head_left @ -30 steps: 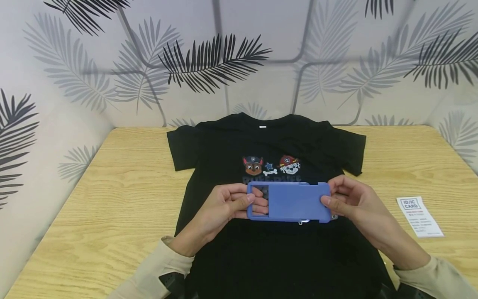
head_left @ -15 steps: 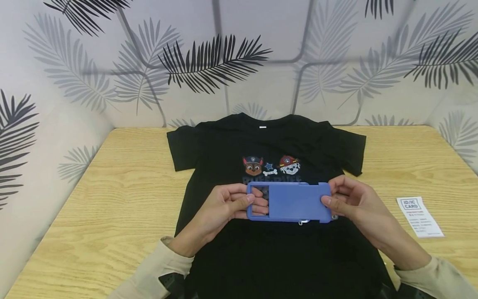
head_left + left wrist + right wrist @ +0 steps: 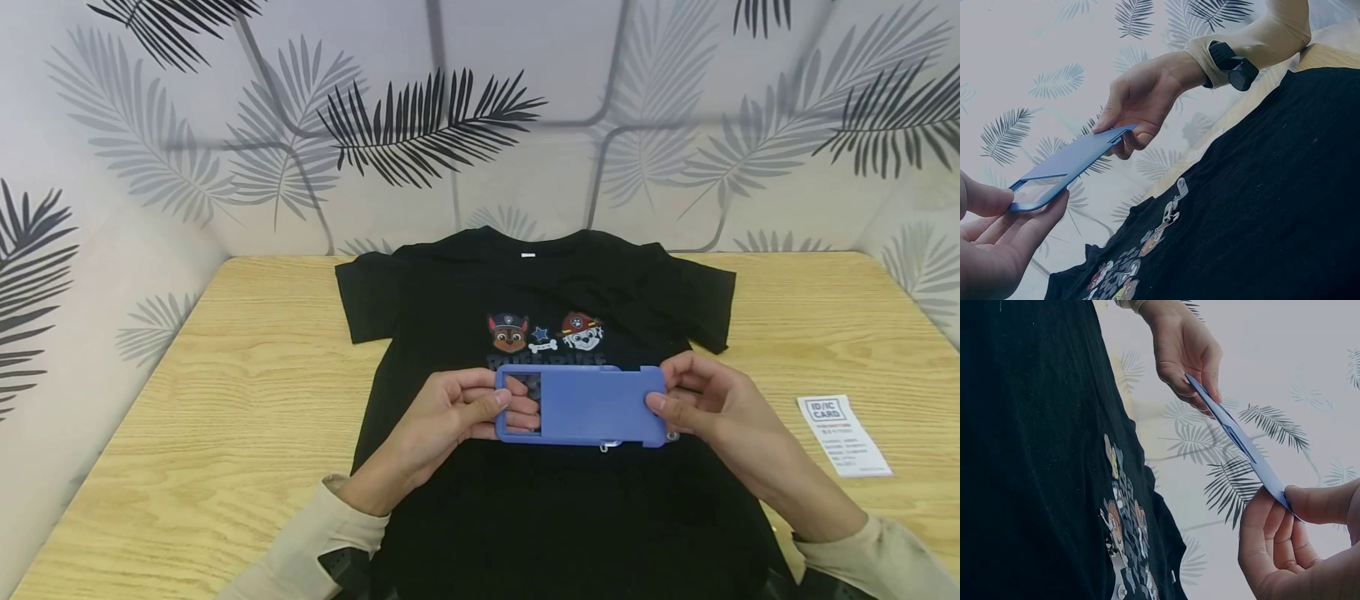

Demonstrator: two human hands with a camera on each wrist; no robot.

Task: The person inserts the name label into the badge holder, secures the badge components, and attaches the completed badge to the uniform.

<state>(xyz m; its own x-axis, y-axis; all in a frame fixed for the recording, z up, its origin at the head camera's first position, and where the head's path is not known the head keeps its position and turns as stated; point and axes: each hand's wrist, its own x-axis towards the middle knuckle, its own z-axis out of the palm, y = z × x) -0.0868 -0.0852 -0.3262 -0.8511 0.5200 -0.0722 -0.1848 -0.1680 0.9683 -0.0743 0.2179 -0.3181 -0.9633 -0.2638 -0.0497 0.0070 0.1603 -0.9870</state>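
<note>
A blue card holder (image 3: 592, 407) is held level above a black T-shirt (image 3: 540, 517), its see-through window at the left end and a plain panel over the rest. My left hand (image 3: 448, 412) pinches the window end, thumb in front and fingers behind, visible through the window. At the notched right end, my right hand (image 3: 716, 417) grips the holder between thumb and fingers. In the left wrist view the holder (image 3: 1079, 159) slants between both hands, above the shirt. A small metal clip (image 3: 609, 446) shows just under its lower edge. The holder's back is hidden in the head view.
The T-shirt lies spread on a wooden table (image 3: 225, 400), with two cartoon dog faces (image 3: 543, 332) printed on its chest. A white paper slip (image 3: 843, 435) marked ID/IC CARD lies at right. Behind stands a leaf-patterned wall (image 3: 525, 192).
The holder's plain panel has shifted very slightly right, so the window looks a touch wider. Both hands keep their grip in nearly the same place.
</note>
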